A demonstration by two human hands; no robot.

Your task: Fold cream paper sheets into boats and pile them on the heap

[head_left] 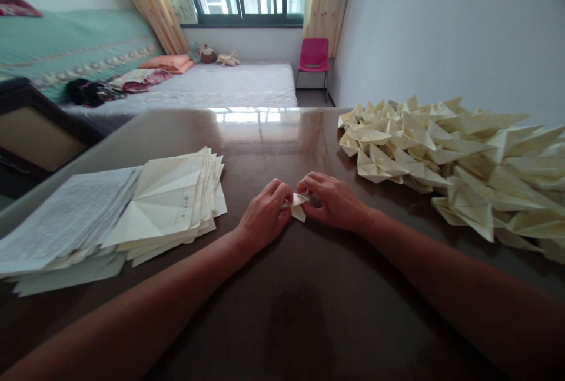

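- The left hand (267, 210) was closed down to a narrow pinch, its thumb and fingers gripping the left end of a small folded paper (299, 205).
- The right hand (333, 201) held the other end in a similar pinch, with a small gap showing between its curved forefinger and its thumb.
- The folded paper was between the two hands, over the middle of the table (273, 292); one pale flap pointed down toward the person. Whether its underside touched the tabletop could not be told.
- The brown, shiny table bore paper on both sides of the hands.
- On its left part was a stack of cream sheets (161, 201), loosely squared, the top sheet marked by crease lines and a little print.
- Just beside that stack, farther left, lay a stack of printed sheets (66, 216), its edges uneven.
- On the table's right part was a large heap of folded pieces (419, 145), pointed and cream-coloured, some with hollows between their raised flaps.
- Beyond the table, a bed (251, 83) held orange pillows (165, 63), a pale soft toy (228, 59) and some dark cloth (86, 92).
- A pink chair (314, 54) stood near the bed's right side.
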